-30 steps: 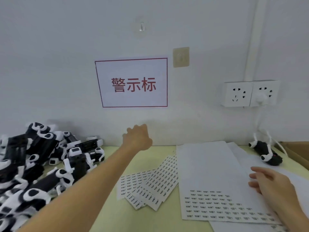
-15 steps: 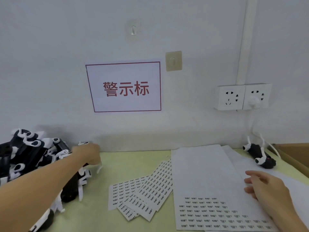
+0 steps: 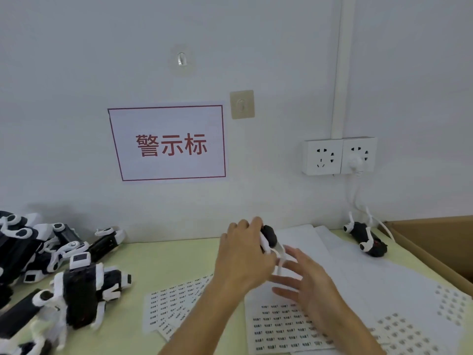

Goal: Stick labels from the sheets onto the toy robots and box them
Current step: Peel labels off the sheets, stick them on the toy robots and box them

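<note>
At six o'clock, two label sheets (image 3: 284, 326) overlap beside a fanned stack (image 3: 174, 307). The right hand (image 3: 311, 285) hovers, fingers spread; the left hand (image 3: 244, 257) grasps one toy robot (image 3: 268, 237) (centre). Another (image 3: 366, 238) lies at two o'clock.

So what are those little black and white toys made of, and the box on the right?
The toy robots look like moulded plastic: hard glossy black bodies with smooth white limbs that catch the light. The one gripped in the left hand, the toy, looks the same. The box seems to be plain brown cardboard, matte, with a thin folded edge.
</note>
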Tool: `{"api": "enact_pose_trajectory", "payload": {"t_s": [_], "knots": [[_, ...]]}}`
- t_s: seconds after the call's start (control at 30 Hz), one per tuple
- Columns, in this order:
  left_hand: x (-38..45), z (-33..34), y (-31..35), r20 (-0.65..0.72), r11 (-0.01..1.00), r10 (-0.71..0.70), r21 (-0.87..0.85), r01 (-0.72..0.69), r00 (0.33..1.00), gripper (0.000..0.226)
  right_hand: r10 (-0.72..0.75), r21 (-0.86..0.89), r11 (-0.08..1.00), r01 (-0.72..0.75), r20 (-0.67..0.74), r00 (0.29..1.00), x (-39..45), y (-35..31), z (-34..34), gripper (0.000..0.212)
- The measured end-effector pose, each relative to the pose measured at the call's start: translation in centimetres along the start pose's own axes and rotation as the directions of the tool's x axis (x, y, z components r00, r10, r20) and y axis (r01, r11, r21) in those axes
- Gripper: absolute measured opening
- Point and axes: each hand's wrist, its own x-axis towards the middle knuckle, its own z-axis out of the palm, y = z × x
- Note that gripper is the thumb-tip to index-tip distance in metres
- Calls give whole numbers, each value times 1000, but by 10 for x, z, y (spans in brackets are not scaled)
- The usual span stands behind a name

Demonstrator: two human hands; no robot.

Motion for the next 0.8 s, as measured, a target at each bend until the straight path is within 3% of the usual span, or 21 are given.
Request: {"api": "enact_pose_trajectory", "payload": {"t_s": [0.07, 0.13, 0.23, 0.3, 0.33, 0.4, 0.43, 0.47, 0.5, 0.57, 0.6, 0.67, 0.8], "knots": [[-15, 31, 16, -3, 1000, -12, 14, 12, 1000, 32, -13, 46, 999, 7, 119, 993, 1, 8, 0, 44], [-26, 56, 20, 3, 1000, -23, -7, 23, 1000, 53, -73, 8, 997, 72, 138, 988, 2, 12, -4, 44], [-33, 66, 9, 61, 953, 63, -301, -42, 996, 83, -123, -98, 987, 128, 59, 991, 7, 12, -14, 40], [-33, 59, 3, 63, 864, 132, -497, -84, 989, 80, -118, -67, 991, 118, 6, 993, 9, 10, -20, 46], [-31, 55, 0, -19, 840, 123, -531, -114, 992, 70, -106, -38, 994, 104, -28, 994, 10, 9, -22, 49], [-27, 55, -6, -265, 835, -14, -534, -135, 964, 47, -85, 12, 996, 86, -68, 994, 12, 8, -24, 52], [-24, 56, -9, -308, 820, -131, -568, -72, 942, 39, -78, 32, 996, 80, -67, 995, 13, 8, -25, 53], [-22, 55, -10, -230, 757, -262, -652, 51, 937, 36, -69, 49, 996, 72, -60, 996, 12, 8, -24, 52], [-20, 56, -13, -67, 638, -363, -745, 195, 929, 35, -60, 69, 996, 63, -46, 997, 12, 9, -24, 47], [-19, 58, -19, 248, 351, -418, -843, 408, 874, 30, -41, 99, 994, 43, -18, 999, 9, 8, -20, 42], [-19, 58, -21, 320, 251, -425, -857, 450, 847, 27, -31, 101, 994, 31, -9, 999, 8, 8, -19, 45], [-19, 58, -26, 328, 180, -442, -880, 441, 835, 25, -16, 96, 995, 15, 7, 1000, 6, 8, -16, 52], [-19, 57, -29, 292, 150, -446, -907, 393, 846, 30, -4, 110, 994, 1, 30, 1000, 5, 6, -14, 57]]}}
